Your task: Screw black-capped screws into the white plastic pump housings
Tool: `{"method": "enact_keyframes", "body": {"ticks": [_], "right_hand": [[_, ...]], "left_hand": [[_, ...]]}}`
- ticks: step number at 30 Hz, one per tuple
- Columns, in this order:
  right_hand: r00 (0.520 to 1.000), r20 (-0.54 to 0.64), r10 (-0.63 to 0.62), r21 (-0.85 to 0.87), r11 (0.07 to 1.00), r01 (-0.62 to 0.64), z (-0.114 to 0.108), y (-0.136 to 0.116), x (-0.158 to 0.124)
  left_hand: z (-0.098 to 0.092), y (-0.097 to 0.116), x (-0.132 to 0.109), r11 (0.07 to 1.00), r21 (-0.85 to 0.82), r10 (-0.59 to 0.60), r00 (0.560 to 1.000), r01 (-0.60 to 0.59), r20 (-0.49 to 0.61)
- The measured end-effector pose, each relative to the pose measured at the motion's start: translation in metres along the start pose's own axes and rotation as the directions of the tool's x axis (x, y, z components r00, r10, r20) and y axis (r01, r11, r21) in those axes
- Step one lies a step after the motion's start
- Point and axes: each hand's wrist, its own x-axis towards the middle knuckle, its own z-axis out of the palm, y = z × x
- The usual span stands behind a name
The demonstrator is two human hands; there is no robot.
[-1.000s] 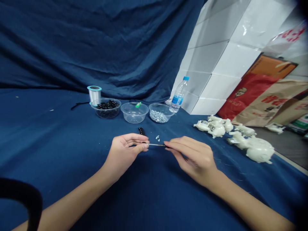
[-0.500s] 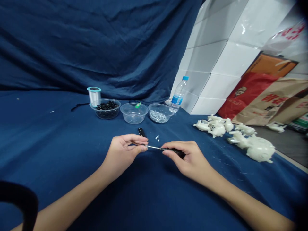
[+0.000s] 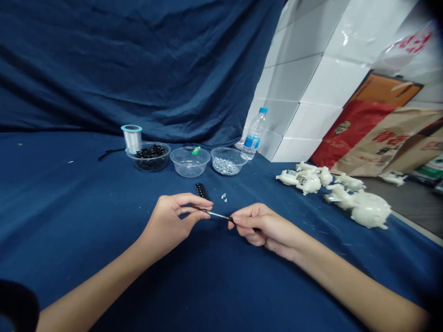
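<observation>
A screwdriver spans the gap between my two hands, its thin metal shaft pointing left. My right hand is closed around its dark handle, mostly hidden by the fingers. At the tip end, my left hand pinches between thumb and fingers; a bit of something dark shows there, too small to name. Just behind the left fingertips is a black segmented strip, its near end hidden by the hand, so I cannot tell whether it is held. A few small silver screws lie on the blue cloth beyond the hands.
Behind stand a bowl of black parts, a clear bowl with a green tag, a bowl of screws, a spool and a water bottle. To the right lie cream plastic pieces, with white boxes and paper bags beyond.
My right hand has turned, its fingers now curled further round the handle, and the shaft tilts down more to the right. The whole view has shifted slightly.
</observation>
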Motion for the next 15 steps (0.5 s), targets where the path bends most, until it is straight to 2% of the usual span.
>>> {"method": "enact_keyframes", "body": {"ticks": [3, 5, 7, 9, 11, 12, 15], "right_hand": [[0.995, 0.085, 0.055, 0.075, 0.995, -0.061, -0.0018, 0.0003, 0.0009], [0.999, 0.044, 0.013, 0.028, 0.999, -0.014, 0.0000, -0.0012, 0.0003], [0.993, -0.057, -0.107, -0.116, 0.988, 0.100, 0.0030, -0.0036, -0.0010], [0.953, -0.139, -0.268, -0.310, 0.926, 0.215, 0.0054, -0.0055, -0.0022], [0.887, -0.146, -0.438, -0.470, 0.820, 0.327, 0.0059, -0.0057, -0.0028], [0.836, -0.135, -0.532, -0.543, 0.745, 0.387, 0.0055, -0.0051, -0.0028], [0.623, -0.012, -0.782, -0.749, 0.420, 0.513, 0.0026, -0.0015, -0.0026]], "left_hand": [[-0.0018, 0.0021, 0.0001, 0.998, 0.033, 0.044, 0.999, -0.044, 0.010], [-0.0023, 0.0026, 0.0008, 0.999, 0.032, 0.043, 0.999, -0.043, 0.008], [-0.0022, 0.0025, 0.0019, 1.000, 0.007, 0.015, 1.000, -0.015, -0.011], [-0.0017, 0.0022, 0.0032, 0.999, -0.034, -0.025, 0.999, 0.023, -0.039], [-0.0013, 0.0017, 0.0042, 0.995, -0.075, -0.065, 0.996, 0.060, -0.065], [-0.0012, 0.0015, 0.0044, 0.992, -0.095, -0.084, 0.994, 0.078, -0.071], [-0.0008, 0.0012, 0.0039, 0.980, -0.150, -0.140, 0.988, 0.128, -0.071]]}}
